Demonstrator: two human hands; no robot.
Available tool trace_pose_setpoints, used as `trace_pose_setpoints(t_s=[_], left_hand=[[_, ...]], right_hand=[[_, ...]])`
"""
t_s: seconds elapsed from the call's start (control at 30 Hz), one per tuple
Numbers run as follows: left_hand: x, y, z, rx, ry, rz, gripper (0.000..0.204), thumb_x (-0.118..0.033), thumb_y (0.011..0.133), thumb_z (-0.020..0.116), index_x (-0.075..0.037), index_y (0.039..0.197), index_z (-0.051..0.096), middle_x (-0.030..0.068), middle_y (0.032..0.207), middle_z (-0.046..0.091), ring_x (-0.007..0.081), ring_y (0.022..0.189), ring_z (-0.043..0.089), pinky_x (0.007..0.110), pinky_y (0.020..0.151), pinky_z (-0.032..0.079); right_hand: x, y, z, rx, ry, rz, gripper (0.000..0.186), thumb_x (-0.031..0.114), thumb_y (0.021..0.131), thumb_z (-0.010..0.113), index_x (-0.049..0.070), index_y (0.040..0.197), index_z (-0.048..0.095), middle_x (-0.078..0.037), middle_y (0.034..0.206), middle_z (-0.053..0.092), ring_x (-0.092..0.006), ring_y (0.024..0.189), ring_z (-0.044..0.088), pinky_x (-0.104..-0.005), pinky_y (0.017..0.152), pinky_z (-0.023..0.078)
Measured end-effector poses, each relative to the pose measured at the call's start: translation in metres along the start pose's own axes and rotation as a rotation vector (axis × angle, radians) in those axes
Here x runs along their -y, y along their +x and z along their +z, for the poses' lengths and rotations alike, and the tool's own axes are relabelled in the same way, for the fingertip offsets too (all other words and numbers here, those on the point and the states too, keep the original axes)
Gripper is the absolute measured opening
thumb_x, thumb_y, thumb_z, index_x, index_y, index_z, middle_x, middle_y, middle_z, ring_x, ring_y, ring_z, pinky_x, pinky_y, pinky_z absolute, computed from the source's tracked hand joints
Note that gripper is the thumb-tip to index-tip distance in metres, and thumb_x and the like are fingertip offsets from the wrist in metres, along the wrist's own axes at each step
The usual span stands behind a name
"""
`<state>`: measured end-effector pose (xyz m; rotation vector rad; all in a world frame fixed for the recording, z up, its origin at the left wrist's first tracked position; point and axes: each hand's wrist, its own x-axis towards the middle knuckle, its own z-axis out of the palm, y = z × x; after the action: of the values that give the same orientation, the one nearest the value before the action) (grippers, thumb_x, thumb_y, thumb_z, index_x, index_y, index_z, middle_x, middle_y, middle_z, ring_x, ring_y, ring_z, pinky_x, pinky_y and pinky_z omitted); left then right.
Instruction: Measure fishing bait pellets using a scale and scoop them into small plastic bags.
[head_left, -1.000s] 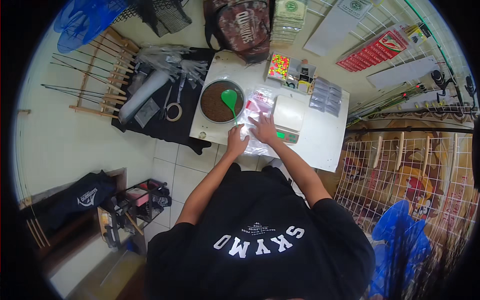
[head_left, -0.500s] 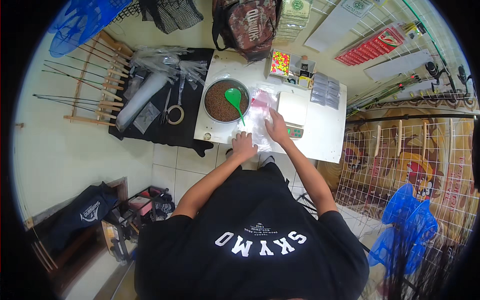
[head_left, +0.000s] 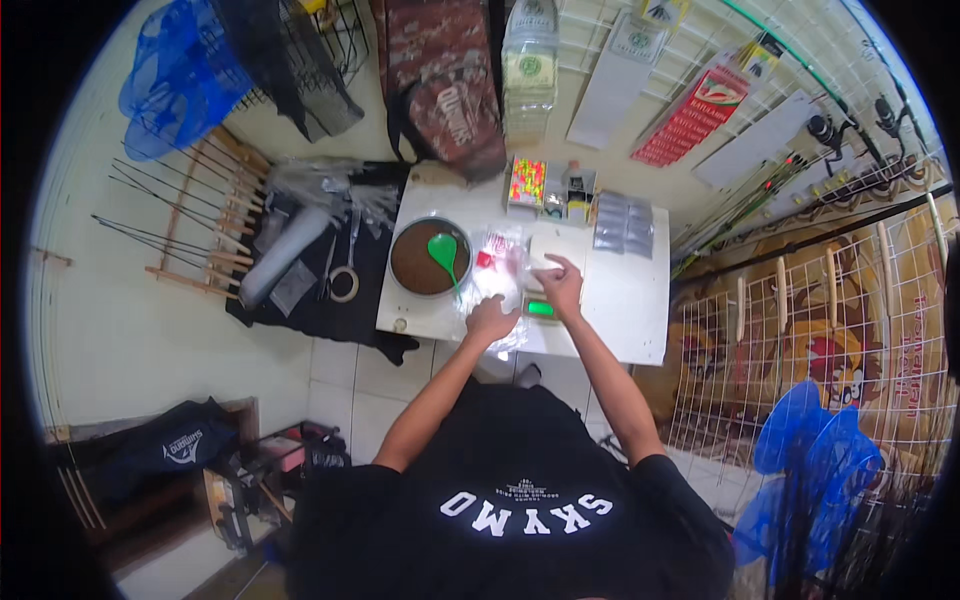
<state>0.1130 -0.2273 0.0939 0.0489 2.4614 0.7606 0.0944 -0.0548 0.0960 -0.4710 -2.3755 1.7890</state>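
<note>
My left hand [head_left: 492, 319] rests with its fingers stretched out on clear plastic bags [head_left: 488, 272] with red and white print, spread on the white table. Above the digital scale [head_left: 541, 309], whose display glows green, my right hand [head_left: 562, 284] is closed in a pinch. A pale or see-through bit shows at its fingertips, too blurred to name. Left of the bags stands a round metal pan [head_left: 398, 282] filled with brown granules [head_left: 413, 262]. A green spoon [head_left: 441, 250] lies in it, its handle over the rim toward the bags.
Behind the scale stands a white divided box [head_left: 571, 207] with bright beads. Several filled grey packets [head_left: 624, 226] lie to its right. A black cloth at left carries a tape roll [head_left: 343, 284], scissors and a plastic film roll [head_left: 287, 257]. A camouflage bag [head_left: 450, 110] hangs behind.
My right hand has risen off the bags, moved over the scale and closed into a pinch. The left hand stays on the bags. The whole view has shifted with my head.
</note>
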Motion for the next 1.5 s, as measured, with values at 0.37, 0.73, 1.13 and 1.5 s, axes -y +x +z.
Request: trace_pose_setpoints(t_s=[0.37,0.73,1.13,1.5], left_hand=[[-0.068,0.016,-0.016,-0.39,-0.849,0.496,0.04,-0.03,0.078,0.073,-0.004,0.106,0.061,0.0088,0.093,0.061,0.0149,0.079,0.058,0.028,0.068,0.048],[-0.125,0.021,-0.007,-0.352,-0.627,0.52,0.023,-0.016,0.081,0.065,-0.007,0.103,0.067,0.0093,0.083,0.069,0.0152,0.074,0.066,0.028,0.068,0.052],[-0.137,0.021,0.007,-0.193,-0.94,0.445,0.035,-0.001,0.084,0.058,0.0,0.118,0.056,0.0101,0.102,0.065,0.013,0.093,0.063,0.025,0.08,0.051],[-0.144,0.015,0.012,-0.157,-0.82,0.498,0.045,-0.009,0.076,0.073,0.001,0.117,0.056,0.0152,0.104,0.066,0.0202,0.098,0.064,0.031,0.08,0.054]], right_hand=[[0.043,0.013,-0.044,0.017,0.035,-0.167,0.026,0.014,0.068,0.08,0.002,0.087,0.067,0.001,0.058,0.058,-0.0041,0.054,0.05,-0.0216,0.05,0.038],[0.052,-0.001,-0.113,0.111,-0.137,-0.276,0.035,0.01,0.067,0.078,0.005,0.099,0.064,-0.004,0.059,0.057,-0.0103,0.054,0.054,-0.0266,0.054,0.046],[0.025,-0.004,-0.116,0.099,-0.037,-0.25,0.03,0.006,0.069,0.077,0.005,0.096,0.065,-0.005,0.07,0.062,-0.0125,0.064,0.059,-0.0265,0.061,0.048],[0.023,-0.016,-0.119,0.077,0.079,-0.177,0.034,0.005,0.076,0.071,0.005,0.108,0.061,-0.008,0.076,0.07,-0.01,0.069,0.065,-0.0236,0.06,0.05]])
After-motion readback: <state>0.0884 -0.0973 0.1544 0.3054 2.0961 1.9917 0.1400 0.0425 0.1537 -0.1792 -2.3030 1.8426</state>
